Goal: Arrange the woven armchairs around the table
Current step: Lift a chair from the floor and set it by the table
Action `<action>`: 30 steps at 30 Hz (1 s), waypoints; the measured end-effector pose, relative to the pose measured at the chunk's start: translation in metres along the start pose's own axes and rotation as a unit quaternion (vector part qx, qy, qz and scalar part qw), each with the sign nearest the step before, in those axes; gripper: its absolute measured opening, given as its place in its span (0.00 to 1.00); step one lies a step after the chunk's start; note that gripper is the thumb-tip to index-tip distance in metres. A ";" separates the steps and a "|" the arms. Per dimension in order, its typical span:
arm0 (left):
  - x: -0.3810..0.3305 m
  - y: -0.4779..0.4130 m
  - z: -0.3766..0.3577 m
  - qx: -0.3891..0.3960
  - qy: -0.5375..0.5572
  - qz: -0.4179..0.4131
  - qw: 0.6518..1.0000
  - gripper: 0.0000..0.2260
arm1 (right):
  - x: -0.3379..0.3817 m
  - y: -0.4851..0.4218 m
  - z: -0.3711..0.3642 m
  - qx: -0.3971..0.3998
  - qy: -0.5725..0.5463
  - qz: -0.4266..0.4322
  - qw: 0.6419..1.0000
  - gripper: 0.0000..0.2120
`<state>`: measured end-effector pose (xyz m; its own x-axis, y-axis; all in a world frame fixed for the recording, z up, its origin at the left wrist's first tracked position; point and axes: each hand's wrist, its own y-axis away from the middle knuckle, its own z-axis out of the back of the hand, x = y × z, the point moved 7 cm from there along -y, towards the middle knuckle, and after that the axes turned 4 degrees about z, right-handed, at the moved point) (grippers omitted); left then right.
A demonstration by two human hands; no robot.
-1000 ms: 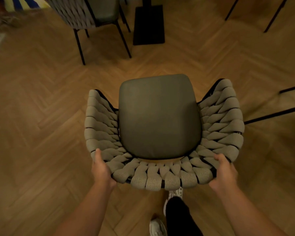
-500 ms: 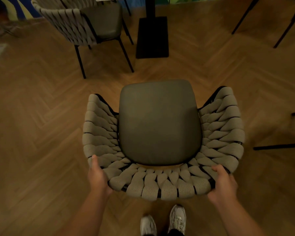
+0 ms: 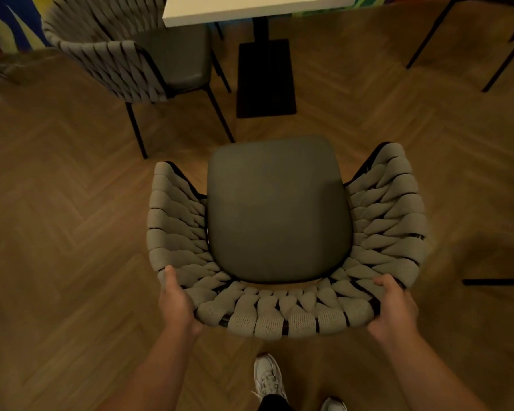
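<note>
Two hands: left hand [image 3: 177, 304] and right hand [image 3: 393, 310] curl round back rim of armchair [image 3: 279, 209], near, facing tabletop [image 3: 250, 7] far. Risk: skewed push, it strikes table base [image 3: 266, 78] or far-left armchair [image 3: 125, 60].

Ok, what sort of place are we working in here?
Likely a café or restaurant dining area: a white pedestal table, a woven armchair beside it, a matching armchair in hand, more black furniture legs at right, herringbone wood floor.

2 bare forearms reach forward. The left hand [image 3: 177, 304] and right hand [image 3: 393, 310] each grip a rear corner of the armchair [image 3: 279, 320], thumbs on top, fingers hidden underneath.
</note>
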<state>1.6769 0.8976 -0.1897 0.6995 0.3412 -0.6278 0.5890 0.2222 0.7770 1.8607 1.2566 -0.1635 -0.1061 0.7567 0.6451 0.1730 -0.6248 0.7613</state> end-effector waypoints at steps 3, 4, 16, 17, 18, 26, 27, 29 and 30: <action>-0.026 -0.018 -0.022 0.014 0.000 -0.011 1.000 0.27 | 0.003 -0.011 -0.032 -0.006 -0.005 0.000 1.000 0.20; -0.033 -0.024 -0.029 0.018 -0.002 -0.018 1.000 0.27 | 0.004 -0.015 -0.042 -0.006 -0.010 -0.001 1.000 0.20; -0.097 -0.072 -0.104 0.029 0.003 0.009 1.000 0.32 | 0.026 -0.068 -0.123 -0.018 -0.026 0.018 0.999 0.21; -0.101 -0.075 -0.108 0.025 0.003 0.011 1.000 0.32 | 0.028 -0.072 -0.128 -0.022 -0.026 0.016 0.999 0.22; -0.104 -0.079 -0.113 0.019 0.004 0.009 1.000 0.31 | 0.030 -0.076 -0.133 -0.022 -0.027 0.015 0.999 0.22; -0.127 -0.095 -0.156 0.009 -0.006 0.002 1.000 0.27 | 0.052 -0.109 -0.178 0.005 -0.021 0.000 1.000 0.24; -0.131 -0.097 -0.162 0.014 -0.008 0.001 1.000 0.28 | 0.056 -0.112 -0.184 0.005 -0.021 0.005 1.000 0.22; -0.137 -0.103 -0.171 0.022 -0.015 0.001 1.000 0.28 | 0.063 -0.114 -0.196 0.007 -0.024 0.009 1.000 0.20; -0.140 -0.105 -0.173 0.026 -0.018 0.001 0.999 0.29 | 0.065 -0.114 -0.201 0.010 -0.023 0.009 1.000 0.20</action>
<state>1.4468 0.9847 -0.1755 0.7137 0.3085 -0.6288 0.6079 0.1732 0.7749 1.6367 1.3389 -0.1954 -0.0573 0.7534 0.6551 0.1945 -0.6352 0.7475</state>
